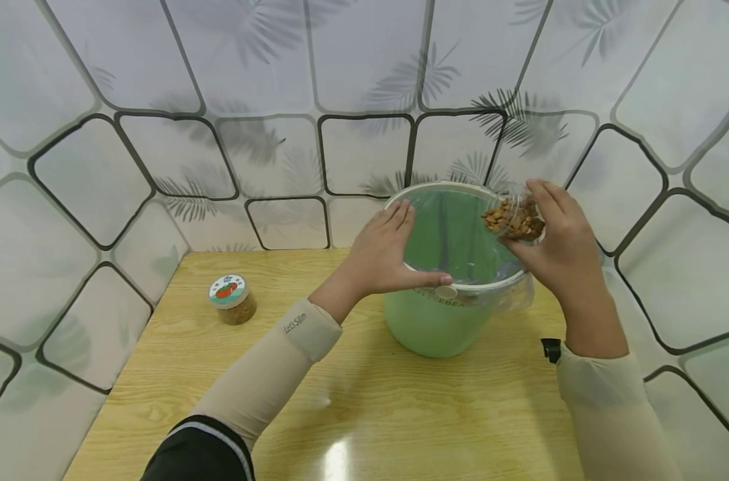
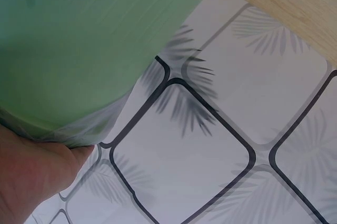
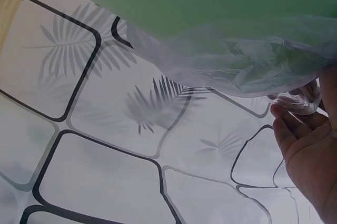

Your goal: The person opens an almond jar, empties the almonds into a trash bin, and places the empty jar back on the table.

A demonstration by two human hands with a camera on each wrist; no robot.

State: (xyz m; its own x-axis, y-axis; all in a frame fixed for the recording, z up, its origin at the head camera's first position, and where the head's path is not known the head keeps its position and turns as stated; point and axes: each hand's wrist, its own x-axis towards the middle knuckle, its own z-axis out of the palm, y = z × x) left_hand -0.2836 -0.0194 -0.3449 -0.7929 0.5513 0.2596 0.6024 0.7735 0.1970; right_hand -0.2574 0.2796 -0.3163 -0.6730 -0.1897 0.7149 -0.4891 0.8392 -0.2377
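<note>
My right hand (image 1: 565,244) grips a clear jar (image 1: 511,212) of brown nut-like pieces, tipped sideways with its mouth over the right rim of a light green trash bin (image 1: 439,324). The pieces are still inside the jar. A clear plastic liner (image 3: 221,61) covers the bin's rim and hangs down outside it. My left hand (image 1: 379,254) rests on the near left of the rim, fingers and thumb stretched out. In the left wrist view, part of that hand (image 2: 42,176) shows against the liner; the fingers beyond it are hidden.
A small lidded jar (image 1: 233,299) with a tomato picture on its lid stands at the left of the wooden table (image 1: 352,394). Patterned wall covering (image 1: 268,153) rises behind the table and on both sides.
</note>
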